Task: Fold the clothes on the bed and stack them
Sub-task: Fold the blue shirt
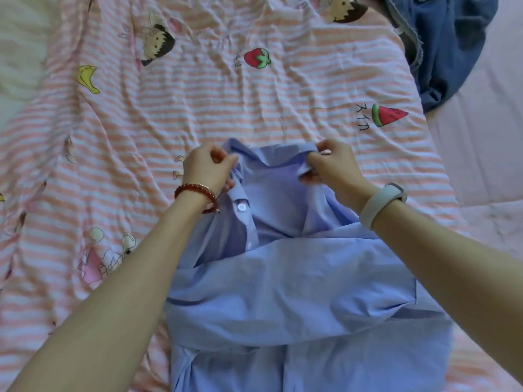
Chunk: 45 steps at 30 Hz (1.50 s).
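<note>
Light blue shirt (283, 278) lies on the striped bedsheet (198, 114), near centre of the bed, body running from the near edge up to the collar at the far end. Collar area is bunched up btwn both hands. One sleeve or fold of fabric lies across the shirt's middle, left to right. White button (242, 207) shows on the placket, just near-right of the left wrist.

Left hand (206, 168): fingers curled, pinching the collar's left corner w/ thumb and fingertips. Red bead bracelet (196, 193) on that wrist.

Right hand (332, 165): fingers curled too, gripping the collar's right side; a bit of fabric pokes out btwn fingers. Pale wristband (382, 203) w/ a small device on that wrist.

Both forearms reach in from the near corners, bare.

Sheet is pink-and-white stripes, wrinkled, w/ cartoon prints: strawberry (256, 58) far centre, watermelon slice (389, 114) right of the shirt, bananas (88, 79) far left, cartoon figures along the far edge and near left.

Denim garment (447, 46) sits crumpled at far right, well apart from the shirt, partly over the sheet's edge. Plain pale pink bedding (486, 142) lies to the right of the striped sheet.
</note>
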Available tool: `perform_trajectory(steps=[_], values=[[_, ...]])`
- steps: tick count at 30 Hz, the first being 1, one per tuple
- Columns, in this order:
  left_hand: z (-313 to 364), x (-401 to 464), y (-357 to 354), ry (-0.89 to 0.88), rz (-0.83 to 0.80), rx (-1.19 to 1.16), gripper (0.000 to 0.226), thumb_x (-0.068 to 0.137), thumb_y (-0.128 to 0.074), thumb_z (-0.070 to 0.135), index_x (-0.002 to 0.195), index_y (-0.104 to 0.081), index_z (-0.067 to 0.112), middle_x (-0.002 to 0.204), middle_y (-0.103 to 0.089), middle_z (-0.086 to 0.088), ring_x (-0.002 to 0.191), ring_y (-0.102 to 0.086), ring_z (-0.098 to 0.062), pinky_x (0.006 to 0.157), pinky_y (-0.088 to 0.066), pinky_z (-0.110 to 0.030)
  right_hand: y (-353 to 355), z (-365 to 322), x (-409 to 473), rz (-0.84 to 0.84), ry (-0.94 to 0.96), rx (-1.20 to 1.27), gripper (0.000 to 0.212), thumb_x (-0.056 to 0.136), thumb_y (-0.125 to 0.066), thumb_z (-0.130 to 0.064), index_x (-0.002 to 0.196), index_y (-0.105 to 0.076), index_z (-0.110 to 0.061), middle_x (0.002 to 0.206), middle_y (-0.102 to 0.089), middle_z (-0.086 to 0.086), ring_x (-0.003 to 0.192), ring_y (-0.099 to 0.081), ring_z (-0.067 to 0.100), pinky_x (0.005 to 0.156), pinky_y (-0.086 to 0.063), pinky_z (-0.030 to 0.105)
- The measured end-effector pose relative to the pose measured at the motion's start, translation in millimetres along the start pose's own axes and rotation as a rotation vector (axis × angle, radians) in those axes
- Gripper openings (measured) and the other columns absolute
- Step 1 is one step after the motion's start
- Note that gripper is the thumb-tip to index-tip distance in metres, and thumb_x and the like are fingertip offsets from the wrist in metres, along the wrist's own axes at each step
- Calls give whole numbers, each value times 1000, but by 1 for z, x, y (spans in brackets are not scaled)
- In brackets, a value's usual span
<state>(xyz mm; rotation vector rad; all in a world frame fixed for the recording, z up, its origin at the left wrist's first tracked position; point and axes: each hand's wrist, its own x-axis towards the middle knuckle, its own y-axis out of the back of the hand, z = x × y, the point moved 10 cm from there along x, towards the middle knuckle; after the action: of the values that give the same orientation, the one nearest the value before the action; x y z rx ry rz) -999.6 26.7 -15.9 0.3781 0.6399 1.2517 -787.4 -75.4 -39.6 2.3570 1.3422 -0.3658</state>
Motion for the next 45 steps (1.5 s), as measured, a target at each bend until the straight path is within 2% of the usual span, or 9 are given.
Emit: perform_trajectory(steps=[5, 9, 13, 16, 22, 30, 33, 37, 45], values=[[7, -23, -45, -173, -162, 61, 6, 86, -61, 14, 85, -56, 16, 88, -57, -2, 84, -58, -20, 82, -49, -33, -44, 23, -15, -439, -126, -264, 16, 92, -57, -18, 92, -62, -3, 82, -65, 14, 59, -60, 13, 60, -53, 24], [-28, -5, -1, -64, 153, 180, 43, 89, -56, 20, 130, -48, 11, 134, -41, -14, 125, -37, -30, 103, -30, -35, -7, 9, 9, -68, 173, -578, 25, 93, -48, -14, 93, -64, 6, 83, -66, 20, 66, -60, 14, 62, -41, 30], [-67, 12, -17, 228, -63, 275, 54, 97, -35, 38, 146, -23, 20, 152, -19, -11, 139, -15, -29, 110, -18, -45, -11, 21, 27, -142, 93, -620, 42, 95, -48, -33, 128, -50, -8, 122, -58, 14, 109, -55, 27, 85, -39, 30], [-63, 12, -31, 228, -154, 301, 46, 100, -25, 41, 142, -34, 27, 152, -21, -1, 139, -13, -23, 112, -13, -43, -25, 28, 34, -256, -10, -628, 56, 96, -43, -41, 138, -38, -4, 135, -48, 12, 121, -47, 26, 95, -38, 32], [-28, 8, -53, 29, -309, -88, 21, 100, -39, 17, 85, -54, 13, 94, -52, -3, 96, -50, -17, 85, -38, -24, -38, 26, 33, -406, -1, -581, 19, 90, -54, -21, 79, -49, -7, 67, -45, 4, 58, -39, 14, 52, -30, 25], [-35, -27, -57, -5, -555, 238, 43, 79, -71, 18, 117, -52, 14, 108, -49, 10, 100, -45, -9, 79, -35, -13, -12, 10, -14, -422, 313, -691, 14, 89, -57, -12, 77, -51, -9, 71, -49, 3, 67, -43, 21, 59, -28, 31], [-14, -40, -36, -108, -377, 200, 11, 75, -67, 16, 81, -61, 9, 74, -60, 0, 74, -53, -17, 62, -40, -24, -1, 0, -38, -325, 440, -834, 14, 92, -55, -16, 100, -58, -5, 83, -58, 9, 74, -52, 30, 58, -31, 34], [22, -85, 5, -387, -48, 271, 16, 80, -62, 18, 86, -59, 3, 72, -56, -6, 69, -53, -27, 58, -29, -28, 13, -35, -101, -94, 849, -824, 18, 84, -55, -14, 101, -58, -12, 78, -64, 9, 63, -54, 24, 52, -31, 24], [-17, -256, 5, -918, 1, 471, 32, 87, -51, 21, 119, -48, 16, 83, -64, -9, 76, -48, -19, 64, -40, -31, 14, 29, -239, -140, 1030, -848, 20, 79, -48, -7, 97, -47, -17, 73, -59, 7, 63, -53, 28, 56, -38, 30]])
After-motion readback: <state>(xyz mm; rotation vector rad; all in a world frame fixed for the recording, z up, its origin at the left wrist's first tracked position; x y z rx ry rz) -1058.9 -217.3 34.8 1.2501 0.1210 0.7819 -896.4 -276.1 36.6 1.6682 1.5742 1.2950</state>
